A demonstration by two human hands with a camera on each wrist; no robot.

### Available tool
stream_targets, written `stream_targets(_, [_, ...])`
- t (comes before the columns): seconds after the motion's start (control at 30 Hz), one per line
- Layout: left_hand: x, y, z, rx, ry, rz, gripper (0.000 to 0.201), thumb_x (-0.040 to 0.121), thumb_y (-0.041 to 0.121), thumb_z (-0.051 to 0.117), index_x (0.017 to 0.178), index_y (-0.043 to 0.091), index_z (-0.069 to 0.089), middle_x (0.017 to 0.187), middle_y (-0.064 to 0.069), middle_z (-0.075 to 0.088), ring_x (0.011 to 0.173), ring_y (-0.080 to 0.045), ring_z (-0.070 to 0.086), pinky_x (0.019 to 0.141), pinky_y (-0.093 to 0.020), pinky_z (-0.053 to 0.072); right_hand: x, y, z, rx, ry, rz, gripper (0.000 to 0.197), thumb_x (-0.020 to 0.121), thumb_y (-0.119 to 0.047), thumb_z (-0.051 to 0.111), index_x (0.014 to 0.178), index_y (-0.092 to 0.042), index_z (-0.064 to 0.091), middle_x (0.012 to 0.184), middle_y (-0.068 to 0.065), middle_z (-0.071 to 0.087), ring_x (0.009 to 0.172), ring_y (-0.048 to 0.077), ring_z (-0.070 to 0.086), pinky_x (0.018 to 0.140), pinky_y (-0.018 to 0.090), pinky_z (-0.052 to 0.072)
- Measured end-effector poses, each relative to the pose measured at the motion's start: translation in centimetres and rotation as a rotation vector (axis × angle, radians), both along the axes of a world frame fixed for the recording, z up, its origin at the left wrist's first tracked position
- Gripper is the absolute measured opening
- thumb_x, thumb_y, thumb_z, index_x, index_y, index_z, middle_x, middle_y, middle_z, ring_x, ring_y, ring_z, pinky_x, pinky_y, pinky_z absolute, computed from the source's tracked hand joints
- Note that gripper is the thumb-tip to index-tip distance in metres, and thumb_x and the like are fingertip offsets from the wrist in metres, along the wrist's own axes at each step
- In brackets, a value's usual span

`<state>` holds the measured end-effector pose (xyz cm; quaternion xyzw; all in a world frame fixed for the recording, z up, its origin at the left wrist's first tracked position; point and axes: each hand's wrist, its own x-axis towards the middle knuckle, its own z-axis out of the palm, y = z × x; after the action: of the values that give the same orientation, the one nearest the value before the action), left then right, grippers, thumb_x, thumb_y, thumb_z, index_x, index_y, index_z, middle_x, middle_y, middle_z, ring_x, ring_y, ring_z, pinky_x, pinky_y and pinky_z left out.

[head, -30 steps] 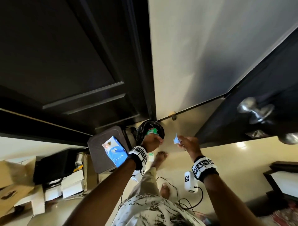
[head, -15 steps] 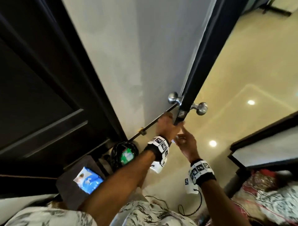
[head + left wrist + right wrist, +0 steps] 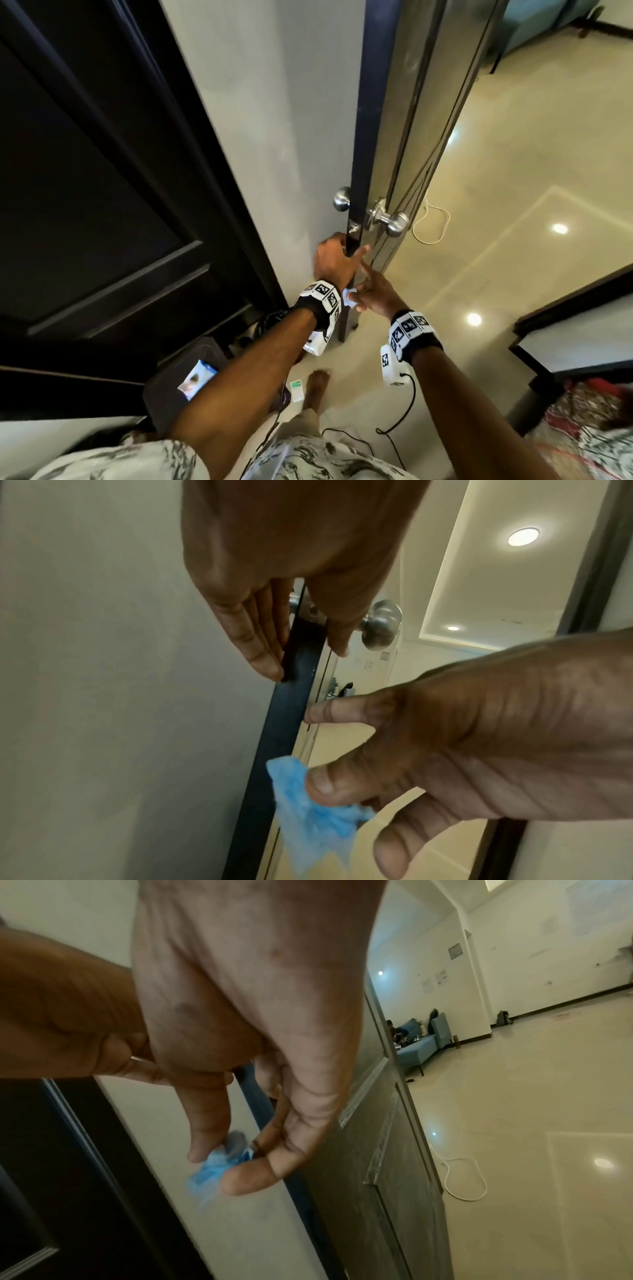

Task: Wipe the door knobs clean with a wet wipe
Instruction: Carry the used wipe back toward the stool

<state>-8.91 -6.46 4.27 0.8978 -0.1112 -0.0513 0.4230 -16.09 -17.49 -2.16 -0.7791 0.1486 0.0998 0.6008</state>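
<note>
1. The wet wipe point(image 3: 308, 813) is showing as a small, crumpled, pale blue scrap, thin and soft at its ragged edges; in the right wrist view it point(image 3: 219, 1164) is blurring into a blue smudge.
2. The right hand point(image 3: 375, 296) is pinching the wipe between thumb and fingers while its index finger point(image 3: 339, 710) is pointing straight out toward the door edge point(image 3: 291, 718).
3. The wipe is sitting just beside the dark edge of the open door, at about 6 o'clock from the knobs and well short of them.
4. The two door knobs are looking round, brushed and silvery: the far knob point(image 3: 342, 199) is poking out at 9 o'clock of the door edge, the near knob point(image 3: 394, 221) at 3 o'clock on its round rose plate.
5. The left hand point(image 3: 337, 258) is clasping the door edge just at 6 o'clock of the latch plate point(image 3: 354, 226), straight fingers point(image 3: 255, 639) lying flat on one face and the thumb on the other.
6. Both wrists are wearing black bands point(image 3: 412, 334) carrying square black-and-white marker patterns.
7. At 7 o'clock in the head view a blue packet point(image 3: 196, 379) with a printed picture is lying on a dark box; it is possibly a wipes pack, but its writing is too small to read.
8. A white cable point(image 3: 432, 226) is looping on the glossy floor point(image 3: 513, 205) beyond the door.
</note>
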Motion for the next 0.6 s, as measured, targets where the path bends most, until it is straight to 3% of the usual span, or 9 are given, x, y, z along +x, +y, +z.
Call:
stream_targets(0.1, [2.6, 1.4, 0.3, 0.034, -0.01, 0.035, 0.025, 0.091, 0.041, 0.075, 0.101, 0.018, 0.078, 0.096, -0.001, 0.079, 0.086, -0.018, 0.072, 0.08, -0.024, 0.053, 2.0, 1.0, 0.7, -0.003, 0.015, 0.016, 0.098, 0.088, 0.006, 0.071, 0.164, -0.024, 0.018, 0.066, -0.002, 0.073, 0.048, 0.005, 0.063, 0.056, 0.029, 0.058])
stream_targets(0.23, [6.1, 3.0, -0.8, 0.118, -0.026, 0.043, 0.032, 0.089, 0.048, 0.071, 0.097, 0.018, 0.078, 0.087, -0.001, 0.079, 0.081, -0.022, 0.074, 0.08, -0.035, 0.061, 4.3, 2.7, 0.6, -0.001, 0.012, 0.062, 0.101, 0.09, 0.003, 0.071, 0.166, -0.026, 0.01, 0.063, -0.007, 0.073, 0.055, 0.01, 0.067, 0.059, 0.032, 0.061])
stream_targets(0.33, [7.6, 3.7, -1.1, 0.124, -0.031, 0.044, 0.035, 0.089, 0.05, 0.069, 0.097, 0.017, 0.077, 0.086, -0.003, 0.078, 0.079, -0.024, 0.074, 0.078, -0.037, 0.062, 5.5, 3.9, 0.4, 0.037, 0.025, 0.052, 0.103, 0.091, 0.002, 0.071, 0.165, -0.03, 0.007, 0.062, -0.012, 0.071, 0.055, 0.001, 0.066, 0.059, 0.031, 0.059])
stream_targets(0.47, [8.3, 4.4, -0.8, 0.13, -0.025, 0.001, 0.031, 0.091, 0.047, 0.07, 0.096, 0.018, 0.077, 0.085, -0.003, 0.078, 0.079, -0.023, 0.073, 0.08, -0.037, 0.061, 6.0, 4.6, 0.1, 0.046, -0.002, 0.022, 0.103, 0.092, 0.0, 0.073, 0.166, -0.029, 0.008, 0.082, -0.002, 0.075, 0.064, 0.007, 0.072, 0.059, 0.032, 0.059])
stream_targets(0.53, [8.4, 4.7, -1.1, 0.115, -0.034, -0.013, 0.03, 0.091, 0.049, 0.069, 0.096, 0.02, 0.076, 0.084, 0.0, 0.077, 0.079, -0.021, 0.073, 0.08, -0.036, 0.061, 5.9, 4.5, -0.6, 0.047, -0.032, 0.007, 0.101, 0.091, 0.005, 0.071, 0.166, -0.025, 0.009, 0.07, -0.01, 0.073, 0.057, 0.004, 0.067, 0.06, 0.035, 0.057])
stream_targets(0.6, [8.0, 5.0, -1.0, 0.085, -0.048, -0.021, 0.027, 0.091, 0.048, 0.071, 0.095, 0.022, 0.075, 0.086, 0.002, 0.077, 0.08, -0.02, 0.072, 0.079, -0.034, 0.061, 5.6, 4.4, -1.1, 0.041, -0.066, -0.028, 0.097, 0.09, 0.009, 0.069, 0.163, -0.028, 0.018, 0.061, -0.01, 0.071, 0.051, 0.001, 0.061, 0.057, 0.035, 0.057])
